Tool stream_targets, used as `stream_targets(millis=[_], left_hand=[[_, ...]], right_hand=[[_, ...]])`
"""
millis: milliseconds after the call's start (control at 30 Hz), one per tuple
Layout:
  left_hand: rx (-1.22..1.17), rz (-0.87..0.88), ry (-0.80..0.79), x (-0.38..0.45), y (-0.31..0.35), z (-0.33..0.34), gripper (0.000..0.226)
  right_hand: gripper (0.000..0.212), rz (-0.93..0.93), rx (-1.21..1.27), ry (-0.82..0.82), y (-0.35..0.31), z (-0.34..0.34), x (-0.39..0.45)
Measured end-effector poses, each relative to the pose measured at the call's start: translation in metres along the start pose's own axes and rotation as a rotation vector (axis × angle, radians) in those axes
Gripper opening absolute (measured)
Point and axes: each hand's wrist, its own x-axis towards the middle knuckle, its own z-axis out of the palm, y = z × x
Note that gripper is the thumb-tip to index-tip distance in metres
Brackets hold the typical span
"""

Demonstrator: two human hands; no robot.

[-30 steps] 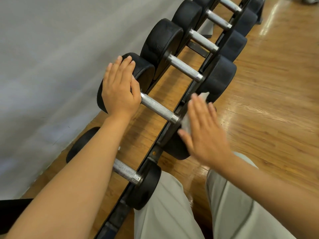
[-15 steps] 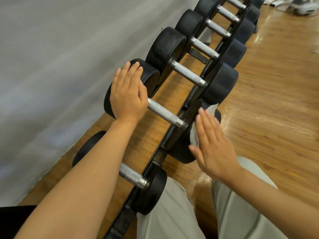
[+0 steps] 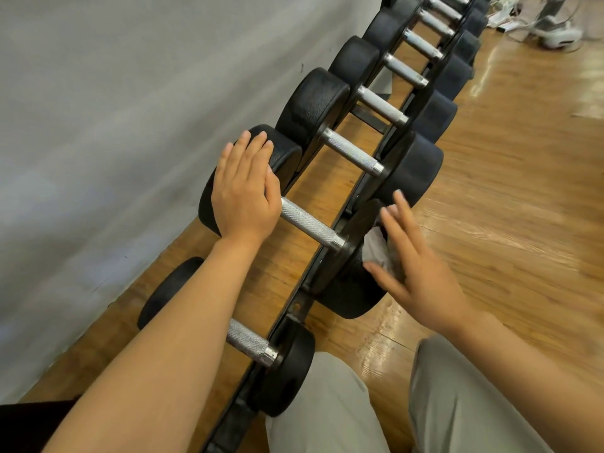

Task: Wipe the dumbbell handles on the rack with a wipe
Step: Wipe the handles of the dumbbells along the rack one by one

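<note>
The second dumbbell was steadied by the left hand, laid flat, fingers straight, on its far head at nine o'clock. The wipe was pressed against the near head at three o'clock under the outspread right hand. The handle was left bare between them; judged next, the wipe would need wrapping round it. No containers were seen along the rack.

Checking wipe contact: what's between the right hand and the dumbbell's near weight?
Head view: the white wipe lies between the right hand and the near weight, pressed by straight fingers.
</note>
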Motion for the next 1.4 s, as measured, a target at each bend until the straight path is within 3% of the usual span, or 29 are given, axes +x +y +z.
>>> stream_targets(millis=[100,200,433,667,933,1067,1267,1400], left_hand=[[-0.004,-0.015,-0.006,0.0,0.002,-0.001,0.04],[0.003,-0.033,-0.021,0.001,0.003,-0.001,0.042],[0.019,-0.133,-0.148,0.002,0.014,-0.009,0.048],[0.139,-0.194,-0.347,0.003,0.026,-0.019,0.048],[0.163,-0.288,-0.47,0.011,0.035,-0.026,0.052],[-0.039,-0.353,-0.474,-0.005,0.037,-0.065,0.047],[0.118,-0.606,-0.351,-0.116,0.031,-0.124,0.048],[0.176,-0.644,-0.362,-0.162,0.021,-0.134,0.051]], right_hand=[[0.092,0.112,0.006,0.052,0.006,-0.007,0.006],[0.085,0.128,-0.008,0.033,0.013,-0.006,0.002],[0.049,-0.32,-0.115,0.083,0.042,-0.003,-0.005],[0.026,-0.466,0.037,0.116,0.059,-0.001,0.032],[0.046,-0.213,0.06,0.039,0.01,0.0,0.058],[0.03,-0.276,0.19,-0.048,-0.02,-0.001,0.069],[0.026,-0.326,0.284,-0.239,-0.083,0.048,0.078],[0.014,-0.403,0.197,-0.278,-0.123,0.095,0.082]])
